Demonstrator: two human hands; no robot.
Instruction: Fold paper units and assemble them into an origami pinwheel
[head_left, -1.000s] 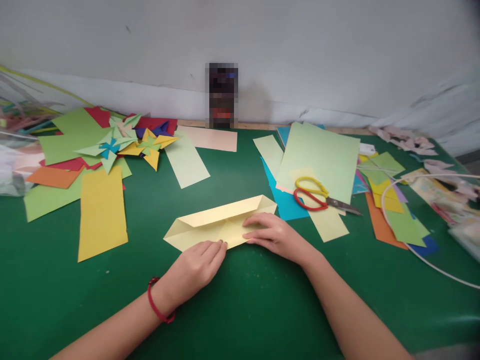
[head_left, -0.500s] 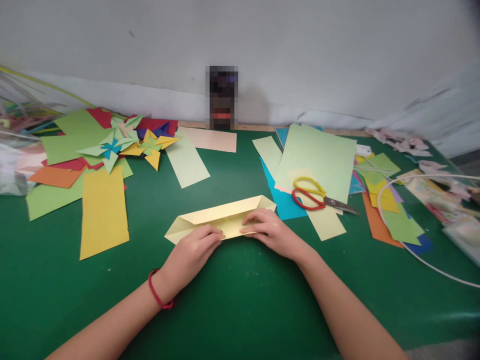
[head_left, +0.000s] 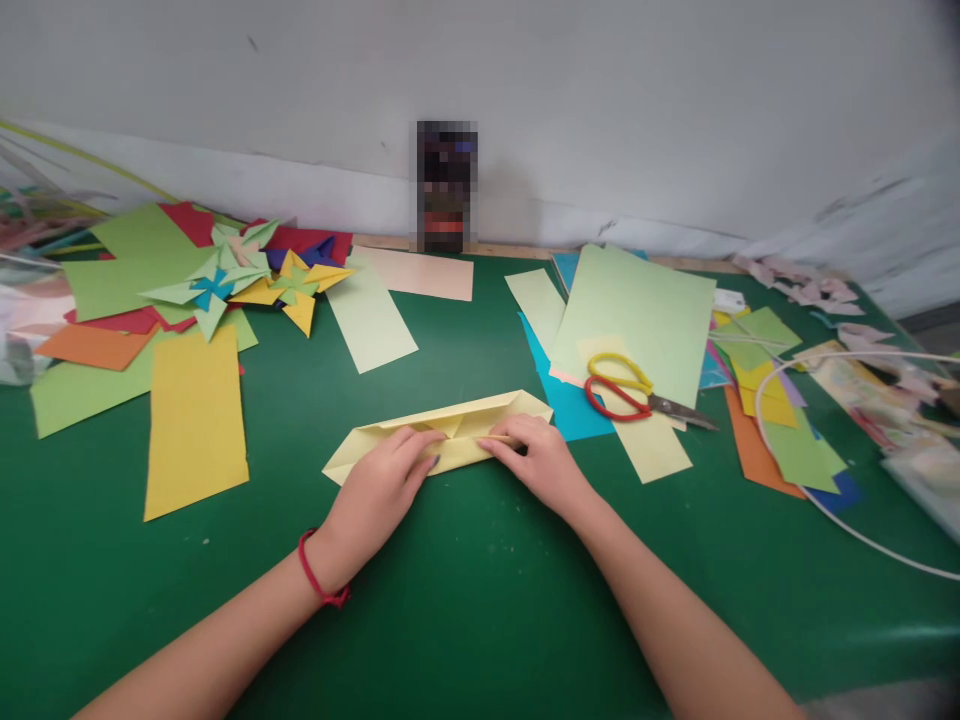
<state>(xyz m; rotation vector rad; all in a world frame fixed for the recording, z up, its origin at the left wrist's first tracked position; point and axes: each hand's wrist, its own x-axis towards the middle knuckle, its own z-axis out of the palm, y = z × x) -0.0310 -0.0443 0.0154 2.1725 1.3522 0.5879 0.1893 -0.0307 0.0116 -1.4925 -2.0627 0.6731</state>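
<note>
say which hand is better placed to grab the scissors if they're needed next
Probably right: the right hand is nearer the scissors, which lie beyond it on its own side. The left hand is farther off, toward the other end of the folded pale-yellow paper. Both touch that paper.

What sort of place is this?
Looks like a craft table against a wall, maybe at home or in a classroom; can't tell which. Signs: scissors on loose paper, folded paper stars, and a partly folded pale yellow sheet in the person's hands.
</note>
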